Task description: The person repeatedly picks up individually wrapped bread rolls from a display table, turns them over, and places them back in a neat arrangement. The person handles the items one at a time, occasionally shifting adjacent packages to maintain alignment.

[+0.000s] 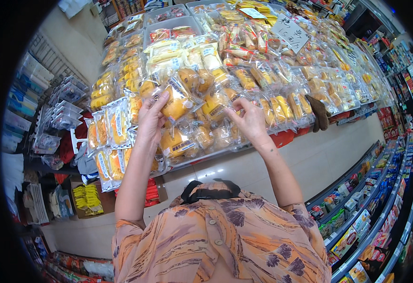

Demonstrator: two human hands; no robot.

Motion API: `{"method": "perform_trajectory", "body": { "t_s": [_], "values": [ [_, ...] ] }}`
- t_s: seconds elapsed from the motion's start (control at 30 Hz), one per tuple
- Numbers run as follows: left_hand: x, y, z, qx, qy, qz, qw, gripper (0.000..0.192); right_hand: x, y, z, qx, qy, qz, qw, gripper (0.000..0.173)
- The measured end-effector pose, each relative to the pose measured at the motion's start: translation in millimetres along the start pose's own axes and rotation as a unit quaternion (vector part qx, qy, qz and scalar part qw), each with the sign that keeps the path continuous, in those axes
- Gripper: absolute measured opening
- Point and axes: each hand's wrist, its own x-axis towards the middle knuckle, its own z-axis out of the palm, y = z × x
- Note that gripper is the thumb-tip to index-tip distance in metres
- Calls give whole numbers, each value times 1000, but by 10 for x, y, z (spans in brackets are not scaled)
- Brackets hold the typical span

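My left hand [152, 118] grips a clear-wrapped bread bun [176, 102] by its left side, thumb on top, above the pile of packaged breads. To its right, my right hand [247, 118] has its thumb and index finger at the edge of another wrapped yellow bread [214, 104]; whether they pinch its wrapper I cannot tell. Below and between the hands, more wrapped buns [178, 143] fill a clear plastic tray [206, 154]. Checkered-edge bread packs [117, 123] lie left of my left forearm. Wrapped bread rolls [282, 108] stand in a row right of my right hand.
A brown glove [318, 112] hangs over the display's front edge. A handwritten card [290, 33] stands among the packs. Curved store shelves [362, 198] with packaged goods run along the right. Cardboard boxes [88, 212] of packets sit on the floor at the left.
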Motion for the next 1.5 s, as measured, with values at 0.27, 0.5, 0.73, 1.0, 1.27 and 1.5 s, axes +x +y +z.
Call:
{"method": "perform_trajectory", "body": {
  "t_s": [0.27, 0.5, 0.73, 1.0, 1.27, 1.5],
  "values": [
    [109, -155, 163, 84, 13, 35, 996, 60, -18, 42, 282, 153, 56, 30, 986, 13],
    [53, -107, 420, 52, 36, 1, 998, 57, -46, 8, 285, 313, 119, 92, 938, 11],
    [55, -74, 307, 168, 10, 33, 985, 56, -48, 141, 185, 460, 182, 51, 868, 10],
    [125, -261, 419, 319, -5, 85, 944, 61, -54, 160, -71, 440, 218, 13, 871, 8],
    [255, -523, 416, 507, 11, 209, 836, 46, -82, 154, -158, 438, 213, 0, 873, 7],
    [570, -643, 235, 399, -57, 127, 906, 37, -94, 115, -159, 442, 196, 13, 876, 7]
  ]
}}
